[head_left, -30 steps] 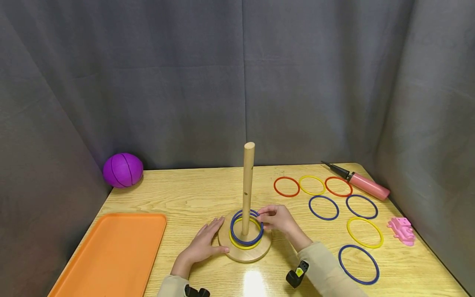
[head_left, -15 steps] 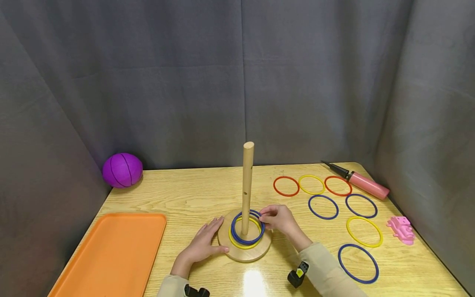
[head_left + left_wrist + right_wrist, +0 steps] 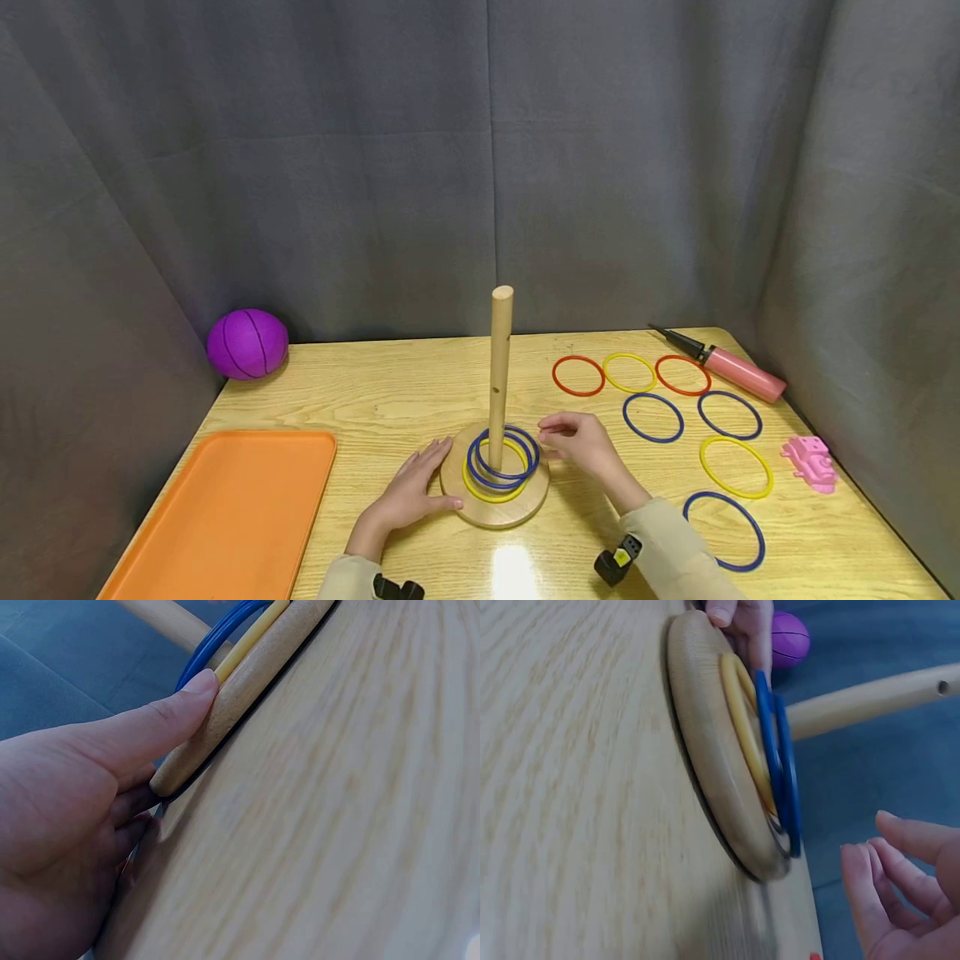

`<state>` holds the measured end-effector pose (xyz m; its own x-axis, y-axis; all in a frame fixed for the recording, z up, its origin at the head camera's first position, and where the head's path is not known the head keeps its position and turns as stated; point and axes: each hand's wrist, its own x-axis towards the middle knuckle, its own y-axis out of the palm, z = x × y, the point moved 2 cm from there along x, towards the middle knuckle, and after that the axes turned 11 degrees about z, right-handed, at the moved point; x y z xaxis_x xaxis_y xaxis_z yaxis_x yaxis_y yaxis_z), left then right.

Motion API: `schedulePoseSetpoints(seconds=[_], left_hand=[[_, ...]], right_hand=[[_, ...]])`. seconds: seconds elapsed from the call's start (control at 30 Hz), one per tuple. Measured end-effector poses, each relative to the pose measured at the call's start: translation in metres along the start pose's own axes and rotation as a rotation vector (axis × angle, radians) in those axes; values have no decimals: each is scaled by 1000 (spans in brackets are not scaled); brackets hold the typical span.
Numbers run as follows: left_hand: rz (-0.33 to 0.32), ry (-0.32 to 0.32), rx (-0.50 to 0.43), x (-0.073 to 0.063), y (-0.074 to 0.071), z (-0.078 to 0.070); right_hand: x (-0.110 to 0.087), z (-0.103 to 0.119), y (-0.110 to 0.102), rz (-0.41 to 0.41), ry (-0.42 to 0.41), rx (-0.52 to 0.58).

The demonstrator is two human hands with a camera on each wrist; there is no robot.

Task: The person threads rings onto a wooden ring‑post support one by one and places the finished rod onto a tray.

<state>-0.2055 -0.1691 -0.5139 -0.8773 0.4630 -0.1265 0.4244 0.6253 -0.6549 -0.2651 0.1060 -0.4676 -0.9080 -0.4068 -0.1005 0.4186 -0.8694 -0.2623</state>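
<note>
A wooden post (image 3: 499, 375) stands upright on a round wooden base (image 3: 491, 518). Around its foot lie a yellow ring (image 3: 489, 499) and, above it, two offset blue rings (image 3: 537, 459). My left hand (image 3: 408, 493) rests at the base's left edge, fingers extended along it. In the left wrist view, that hand's thumb (image 3: 169, 720) touches the base's rim close to the yellow ring. My right hand (image 3: 583, 446) hovers just right of the rings, its fingers loosely bent. The right wrist view shows its fingertips (image 3: 885, 817) apart from the blue rings, holding nothing.
An orange tray (image 3: 327, 454) lies at the left, with a purple ball (image 3: 247, 344) behind it. Several loose red, yellow and blue rings (image 3: 626, 417) lie on the right. Beyond them are a pink hand pump (image 3: 742, 373) and a pink toy (image 3: 812, 463). Grey curtains surround the table.
The upper blue ring has shifted right on the base. My right hand has let go of it and drawn away to the right. My left hand has stayed in place.
</note>
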Motion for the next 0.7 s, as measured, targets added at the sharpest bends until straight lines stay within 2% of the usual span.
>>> schedulePoseSetpoints(seconds=[0.2, 0.4, 0.53, 0.7], left_hand=[[-1, 2, -14, 1, 0, 1], [4, -5, -3, 2, 1, 3], [5, -5, -7, 2, 1, 4], [7, -7, -10, 3, 2, 4]], right_hand=[[-19, -3, -25, 19, -18, 6], [-45, -12, -58, 15, -45, -39], [-65, -21, -81, -27, -50, -80], [-90, -36, -108, -110, -54, -182]])
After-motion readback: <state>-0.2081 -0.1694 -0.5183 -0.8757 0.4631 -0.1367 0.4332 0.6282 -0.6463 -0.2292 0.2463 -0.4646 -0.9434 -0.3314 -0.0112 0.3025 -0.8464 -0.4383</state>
